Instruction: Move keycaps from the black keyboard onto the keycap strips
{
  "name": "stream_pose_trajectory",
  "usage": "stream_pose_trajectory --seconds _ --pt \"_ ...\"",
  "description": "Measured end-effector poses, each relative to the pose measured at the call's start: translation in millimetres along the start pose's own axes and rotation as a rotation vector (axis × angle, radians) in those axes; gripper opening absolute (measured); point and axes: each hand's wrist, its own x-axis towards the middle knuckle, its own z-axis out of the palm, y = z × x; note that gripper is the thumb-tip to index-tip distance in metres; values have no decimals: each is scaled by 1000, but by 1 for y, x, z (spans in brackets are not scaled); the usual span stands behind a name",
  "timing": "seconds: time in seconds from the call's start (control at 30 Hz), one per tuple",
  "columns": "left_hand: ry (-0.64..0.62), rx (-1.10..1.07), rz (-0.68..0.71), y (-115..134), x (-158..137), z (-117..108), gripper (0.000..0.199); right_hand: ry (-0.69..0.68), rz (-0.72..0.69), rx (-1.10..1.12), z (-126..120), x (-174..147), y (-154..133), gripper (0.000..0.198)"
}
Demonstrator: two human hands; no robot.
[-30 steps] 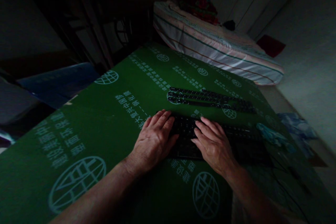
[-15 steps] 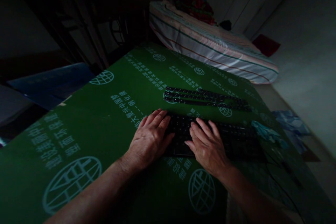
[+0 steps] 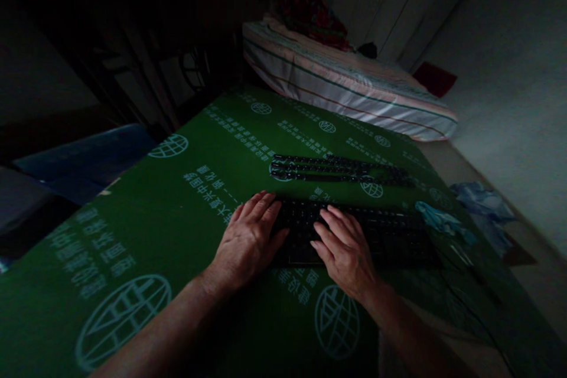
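A black keyboard [image 3: 392,245] lies flat on the green board. My left hand [image 3: 250,236] rests at its left end, palm down, fingers stretched out over the edge and thumb along the near side. My right hand [image 3: 348,248] is over the middle of the keyboard, fingers spread and tips touching its surface. I see nothing held in either hand. Beyond the keyboard, loose black keycaps [image 3: 305,168] lie in several long rows. The dim light hides which parts of the keyboard carry keys.
The green board [image 3: 204,159] bears white print and globe marks. A light-blue cloth [image 3: 443,221] lies right of the keyboard, near a cable [image 3: 473,313] and a thin dark tool [image 3: 481,280]. A bed [image 3: 354,88] with striped bedding stands behind, beside a pale wall [image 3: 509,71].
My right hand's fingers have drawn closer together and shifted slightly over the keys. My left hand stays at the left end. The view has tilted a little, so the scene sits lower and further left.
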Motion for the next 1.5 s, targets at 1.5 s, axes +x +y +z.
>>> stream_pose_trajectory --seconds 1.5 --pt "-87 138 19 4 13 -19 47 213 257 -50 24 -5 16 22"
